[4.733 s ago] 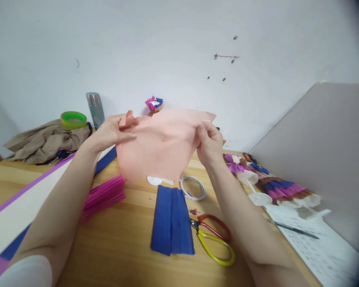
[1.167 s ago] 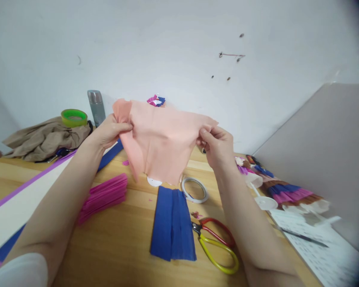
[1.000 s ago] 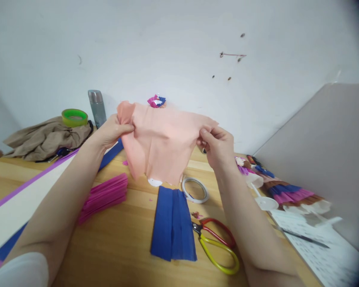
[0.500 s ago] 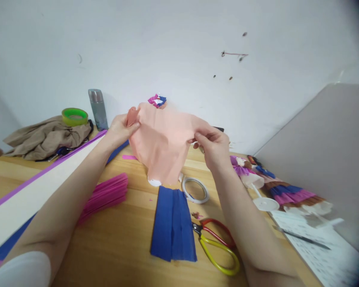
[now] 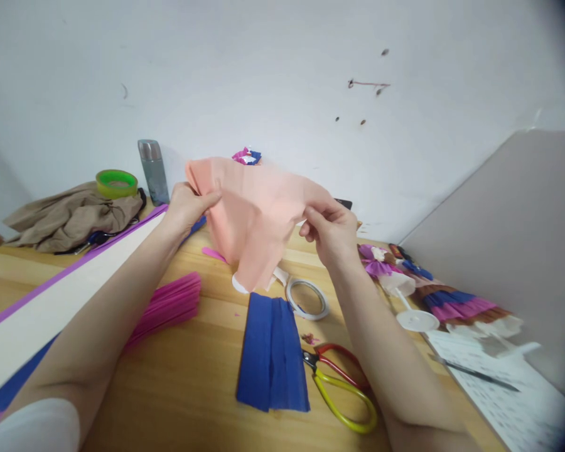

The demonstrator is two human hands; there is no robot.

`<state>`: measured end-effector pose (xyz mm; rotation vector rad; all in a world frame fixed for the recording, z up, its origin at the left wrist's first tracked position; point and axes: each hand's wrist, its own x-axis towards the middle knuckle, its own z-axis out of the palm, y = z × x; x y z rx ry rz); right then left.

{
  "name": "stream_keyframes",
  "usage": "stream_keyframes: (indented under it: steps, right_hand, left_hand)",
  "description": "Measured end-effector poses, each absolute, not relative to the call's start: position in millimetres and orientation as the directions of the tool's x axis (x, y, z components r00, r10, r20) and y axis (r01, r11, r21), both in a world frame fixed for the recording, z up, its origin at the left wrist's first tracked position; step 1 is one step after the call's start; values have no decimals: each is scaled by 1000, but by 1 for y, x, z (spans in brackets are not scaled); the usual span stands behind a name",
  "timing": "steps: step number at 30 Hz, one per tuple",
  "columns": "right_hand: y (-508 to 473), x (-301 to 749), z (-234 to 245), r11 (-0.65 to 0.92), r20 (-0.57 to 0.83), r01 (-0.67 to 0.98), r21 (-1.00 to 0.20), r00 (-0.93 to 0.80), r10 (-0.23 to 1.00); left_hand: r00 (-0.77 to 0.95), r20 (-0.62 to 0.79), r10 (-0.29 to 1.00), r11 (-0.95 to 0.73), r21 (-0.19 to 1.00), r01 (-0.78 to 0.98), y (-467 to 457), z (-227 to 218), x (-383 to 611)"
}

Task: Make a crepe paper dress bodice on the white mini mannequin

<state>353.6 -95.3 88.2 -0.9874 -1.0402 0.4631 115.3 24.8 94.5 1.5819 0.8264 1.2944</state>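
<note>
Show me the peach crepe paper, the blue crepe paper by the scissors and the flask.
Peach crepe paper [image 5: 254, 210]: head view, sheet's middle.
Blue crepe paper [image 5: 274, 353]: head view, piece's center.
Flask [image 5: 154, 177]: head view, body below the cap.

On the table [image 5: 179, 395], a paper strip [image 5: 272, 355] lies before the raised sheet [image 5: 258, 201], scissors [image 5: 317, 376] at right, bottle [image 5: 155, 176] at left rear.

Scissors [image 5: 319, 375], blue paper [image 5: 272, 353] on wooden table [image 5: 188, 389]

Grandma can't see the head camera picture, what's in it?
The left hand and right hand hold a peach sheet above a wooden table. On it lie a blue sheet, a white ring and scissors with red and yellow handles.
</note>
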Motion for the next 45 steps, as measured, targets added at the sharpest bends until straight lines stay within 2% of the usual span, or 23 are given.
stream_keyframes:
  steps: [3,10,13,17,21,26,31,39,42,45]
  right_hand:
    - [-94,353,87,530,510,91,-843,449,734]
    - [-95,349,86,511,489,57,-858,395,778]
    - [-97,345,85,497,489,77,-864,363,793]
    - [-97,341,82,505,499,74,-860,329,801]
    - [-93,340,75,529,523,66,-846,290,801]
    - [-90,336,68,559,558,88,-824,288,778]
    - [-93,334,70,557,587,185,-810,276,761]
    - [-90,338,69,596,645,249,-764,249,723]
    - [-89,340,69,568,621,260,-781,235,747]
    - [-91,342,72,545,607,280,-790,235,759]
  left_hand:
    - [171,317,933,-320,947,-14,17,98,119]
    - [358,224,907,-202,975,-98,0,98,134]
    - [488,218,845,-139,971,-193,-8,94,142]
    - [619,305,724,-90,931,-353,-15,88,150]
    - [660,373,652,-132,913,-386,-15,83,153]
    - [689,491,533,-342,870,-355,-16,75,159]
    - [618,511,598,-482,845,-232,-23,69,165]
    - [672,323,667,-398,916,-45,-17,66,162]
    - [673,300,675,-372,927,-41,-12,63,160]
    - [656,329,679,-332,935,-125,-8,60,159]
